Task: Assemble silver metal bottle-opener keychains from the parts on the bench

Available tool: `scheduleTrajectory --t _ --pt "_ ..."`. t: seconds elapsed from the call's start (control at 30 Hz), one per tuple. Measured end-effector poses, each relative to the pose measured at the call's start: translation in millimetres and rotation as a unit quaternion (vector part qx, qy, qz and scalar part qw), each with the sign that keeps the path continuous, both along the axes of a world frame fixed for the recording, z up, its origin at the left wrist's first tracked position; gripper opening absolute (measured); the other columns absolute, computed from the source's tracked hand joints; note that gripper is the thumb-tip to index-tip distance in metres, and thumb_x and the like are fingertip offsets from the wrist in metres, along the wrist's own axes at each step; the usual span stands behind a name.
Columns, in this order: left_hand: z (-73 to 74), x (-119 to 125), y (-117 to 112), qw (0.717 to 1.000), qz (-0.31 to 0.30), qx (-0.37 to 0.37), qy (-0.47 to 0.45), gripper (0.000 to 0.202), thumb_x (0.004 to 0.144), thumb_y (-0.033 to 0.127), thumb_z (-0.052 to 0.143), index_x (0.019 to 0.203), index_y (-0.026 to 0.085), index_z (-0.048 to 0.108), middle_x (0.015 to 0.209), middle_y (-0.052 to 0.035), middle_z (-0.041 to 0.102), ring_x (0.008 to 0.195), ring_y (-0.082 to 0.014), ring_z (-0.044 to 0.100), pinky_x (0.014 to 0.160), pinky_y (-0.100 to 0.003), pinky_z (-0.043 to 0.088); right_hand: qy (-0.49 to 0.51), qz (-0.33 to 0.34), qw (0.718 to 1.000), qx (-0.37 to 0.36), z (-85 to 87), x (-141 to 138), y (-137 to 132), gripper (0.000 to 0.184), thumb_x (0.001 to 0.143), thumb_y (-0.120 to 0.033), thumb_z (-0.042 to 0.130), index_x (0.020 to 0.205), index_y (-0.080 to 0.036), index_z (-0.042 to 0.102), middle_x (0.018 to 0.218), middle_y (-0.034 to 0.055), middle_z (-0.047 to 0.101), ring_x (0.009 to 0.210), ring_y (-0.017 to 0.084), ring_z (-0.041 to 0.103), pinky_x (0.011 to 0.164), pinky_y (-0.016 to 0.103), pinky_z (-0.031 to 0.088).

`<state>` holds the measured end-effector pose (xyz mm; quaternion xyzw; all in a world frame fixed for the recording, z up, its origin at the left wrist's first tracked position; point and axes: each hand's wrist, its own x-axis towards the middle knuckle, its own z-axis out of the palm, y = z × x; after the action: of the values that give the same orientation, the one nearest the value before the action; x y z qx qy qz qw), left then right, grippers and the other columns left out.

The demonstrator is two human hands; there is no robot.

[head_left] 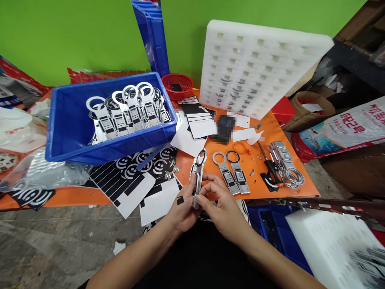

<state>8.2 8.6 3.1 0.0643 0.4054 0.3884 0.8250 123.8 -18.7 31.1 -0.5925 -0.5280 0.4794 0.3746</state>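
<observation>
Both my hands hold one silver metal part with a ring at its top (198, 170), upright over the near edge of the orange table (264, 132). My left hand (184, 206) grips its lower left side; a small black sticker sits on that hand's back. My right hand (219, 202) pinches the part's right edge with fingertips. Two similar ring-ended parts (232, 173) lie flat on the table just right of my hands.
A blue bin (69, 128) at the left holds several ring-ended parts. Black-and-white sticker sheets (135, 176) lie in front of it. A white foam tray (255, 68) leans against the green wall, beside a red basket (177, 85). A screwdriver (270, 166) and more parts (285, 162) lie right.
</observation>
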Motion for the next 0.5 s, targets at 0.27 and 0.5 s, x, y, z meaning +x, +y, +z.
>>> scheduleTrajectory --t 0.27,0.5 --pt "-1.4 0.4 2.0 1.0 -0.011 0.006 -0.023 0.034 0.075 0.047 0.076 0.086 0.016 0.069 0.073 -0.0015 0.058 0.057 -0.0091 0.047 0.052 -0.022 0.039 -0.04 -0.012 0.998 0.042 -0.6 -5.9 -6.4 0.01 0.086 -0.024 0.058 0.077 -0.023 0.055 0.125 0.0079 0.05 0.122 0.024 0.047 0.104 0.042 0.038" --pt "-0.7 0.4 2.0 1.0 -0.008 0.01 -0.029 0.035 0.076 0.047 0.075 0.089 0.015 0.068 0.082 -0.004 0.062 0.067 -0.0128 0.057 0.055 -0.023 0.041 -0.041 -0.012 0.998 0.051 0.1 -6.6 -7.2 0.009 0.086 -0.024 0.057 0.078 -0.023 0.055 0.124 0.0082 0.052 0.121 0.024 0.049 0.101 0.039 0.041"
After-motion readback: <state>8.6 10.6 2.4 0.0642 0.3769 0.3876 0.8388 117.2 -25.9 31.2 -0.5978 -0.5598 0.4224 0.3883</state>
